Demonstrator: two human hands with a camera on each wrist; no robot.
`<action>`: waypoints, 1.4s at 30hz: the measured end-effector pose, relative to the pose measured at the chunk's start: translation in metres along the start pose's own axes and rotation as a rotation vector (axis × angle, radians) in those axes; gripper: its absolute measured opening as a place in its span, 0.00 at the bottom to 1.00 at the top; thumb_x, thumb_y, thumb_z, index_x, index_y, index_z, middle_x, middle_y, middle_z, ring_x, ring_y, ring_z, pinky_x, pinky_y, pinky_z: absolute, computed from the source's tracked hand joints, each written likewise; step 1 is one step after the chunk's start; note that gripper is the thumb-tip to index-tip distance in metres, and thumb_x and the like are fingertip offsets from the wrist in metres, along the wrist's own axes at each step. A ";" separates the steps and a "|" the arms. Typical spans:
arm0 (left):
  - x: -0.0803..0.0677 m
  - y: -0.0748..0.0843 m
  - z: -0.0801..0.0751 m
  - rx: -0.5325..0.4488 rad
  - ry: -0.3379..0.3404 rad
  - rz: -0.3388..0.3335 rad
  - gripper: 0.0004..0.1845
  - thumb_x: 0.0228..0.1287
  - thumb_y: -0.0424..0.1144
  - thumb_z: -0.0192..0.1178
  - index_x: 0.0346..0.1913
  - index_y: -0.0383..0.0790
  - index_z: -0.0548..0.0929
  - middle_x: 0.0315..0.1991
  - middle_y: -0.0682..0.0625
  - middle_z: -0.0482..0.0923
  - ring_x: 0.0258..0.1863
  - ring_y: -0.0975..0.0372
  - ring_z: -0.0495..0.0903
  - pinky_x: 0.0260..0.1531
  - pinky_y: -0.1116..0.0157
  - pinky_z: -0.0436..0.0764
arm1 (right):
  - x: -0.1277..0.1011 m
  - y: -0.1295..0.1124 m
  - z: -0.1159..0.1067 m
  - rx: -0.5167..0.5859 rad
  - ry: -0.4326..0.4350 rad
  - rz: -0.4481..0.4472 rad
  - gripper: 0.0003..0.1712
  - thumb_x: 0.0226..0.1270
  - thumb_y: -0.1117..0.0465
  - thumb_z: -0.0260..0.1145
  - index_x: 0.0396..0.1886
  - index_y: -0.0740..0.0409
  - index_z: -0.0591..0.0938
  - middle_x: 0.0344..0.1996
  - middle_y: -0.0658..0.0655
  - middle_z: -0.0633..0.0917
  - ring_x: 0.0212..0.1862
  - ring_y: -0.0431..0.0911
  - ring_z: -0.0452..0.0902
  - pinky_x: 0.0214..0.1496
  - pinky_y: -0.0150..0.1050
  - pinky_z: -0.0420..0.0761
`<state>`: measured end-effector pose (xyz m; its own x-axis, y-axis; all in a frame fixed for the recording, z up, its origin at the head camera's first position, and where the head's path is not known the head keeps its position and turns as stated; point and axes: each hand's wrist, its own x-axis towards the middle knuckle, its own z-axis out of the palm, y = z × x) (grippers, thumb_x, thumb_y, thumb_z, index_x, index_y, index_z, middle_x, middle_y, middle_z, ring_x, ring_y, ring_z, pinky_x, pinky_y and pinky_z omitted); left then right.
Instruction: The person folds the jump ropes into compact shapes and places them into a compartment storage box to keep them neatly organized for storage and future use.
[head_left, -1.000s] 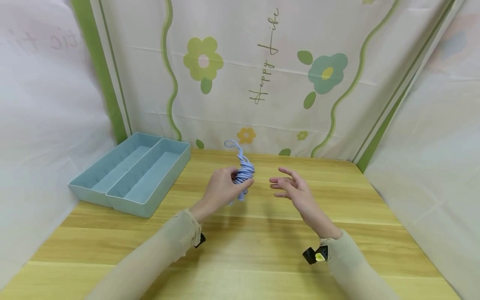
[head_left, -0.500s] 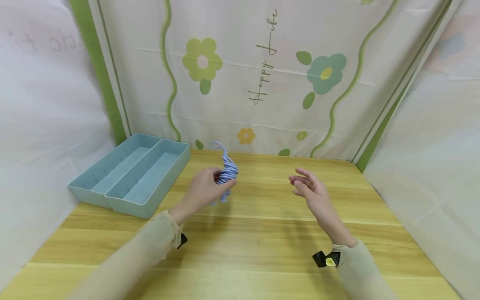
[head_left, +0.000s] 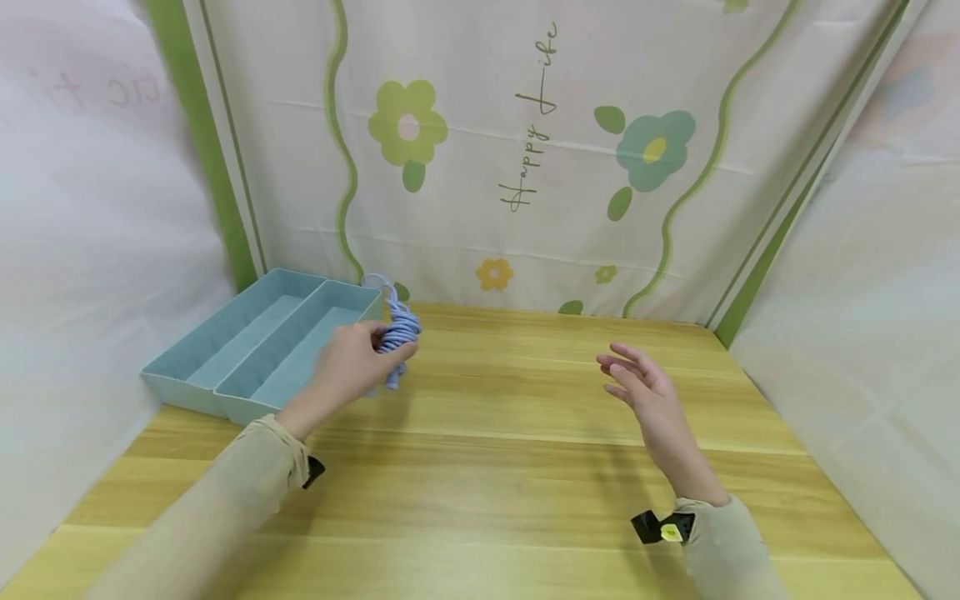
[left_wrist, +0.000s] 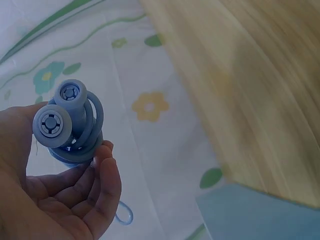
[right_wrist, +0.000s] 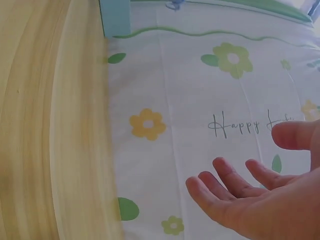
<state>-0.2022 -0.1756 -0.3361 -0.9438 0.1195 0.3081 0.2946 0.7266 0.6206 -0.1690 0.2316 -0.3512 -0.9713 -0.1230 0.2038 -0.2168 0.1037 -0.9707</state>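
Over the near corner of the blue two-compartment tray (head_left: 225, 350), the left hand (head_left: 347, 367) grips a coiled blue skipping rope (head_left: 397, 333), fingers curled round the bundle and its two handle ends showing at the wrist camera. Out to the side, the right hand (head_left: 645, 392) hovers above the wooden table (head_left: 525, 467), fingers loosely spread, holding nothing

Bright, even light with soft shadows; wrist views look blurred, the edges perhaps slightly warped.

Matt plastic rope bundle (head_left: 398, 331), smooth plastic tray (head_left: 225, 346), glossy wood table (head_left: 525, 467), cloth backdrop (head_left: 525, 167).
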 end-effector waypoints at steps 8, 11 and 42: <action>0.001 -0.027 -0.030 0.114 0.053 -0.017 0.24 0.65 0.62 0.60 0.33 0.41 0.81 0.23 0.52 0.79 0.19 0.60 0.76 0.19 0.60 0.74 | -0.002 0.006 -0.007 0.075 -0.003 0.009 0.31 0.78 0.53 0.56 0.72 0.65 0.63 0.62 0.62 0.74 0.61 0.47 0.71 0.61 0.45 0.73; 0.003 -0.035 -0.043 0.118 0.070 -0.017 0.26 0.66 0.61 0.59 0.35 0.37 0.81 0.24 0.49 0.79 0.19 0.59 0.76 0.19 0.60 0.75 | -0.006 0.006 -0.011 0.117 -0.015 0.010 0.30 0.79 0.54 0.55 0.72 0.65 0.63 0.63 0.65 0.73 0.63 0.50 0.70 0.60 0.44 0.74; 0.008 -0.086 -0.071 0.337 -0.416 -0.182 0.21 0.64 0.46 0.61 0.18 0.44 0.66 0.15 0.53 0.61 0.14 0.63 0.64 0.15 0.65 0.63 | -0.009 0.007 -0.013 0.252 -0.011 0.030 0.27 0.79 0.58 0.55 0.70 0.66 0.65 0.63 0.68 0.73 0.62 0.52 0.71 0.63 0.49 0.70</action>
<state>-0.2248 -0.2856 -0.3357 -0.9746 0.1790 -0.1345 0.1218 0.9281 0.3519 -0.1632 0.2462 -0.3576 -0.9754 -0.1349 0.1741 -0.1549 -0.1418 -0.9777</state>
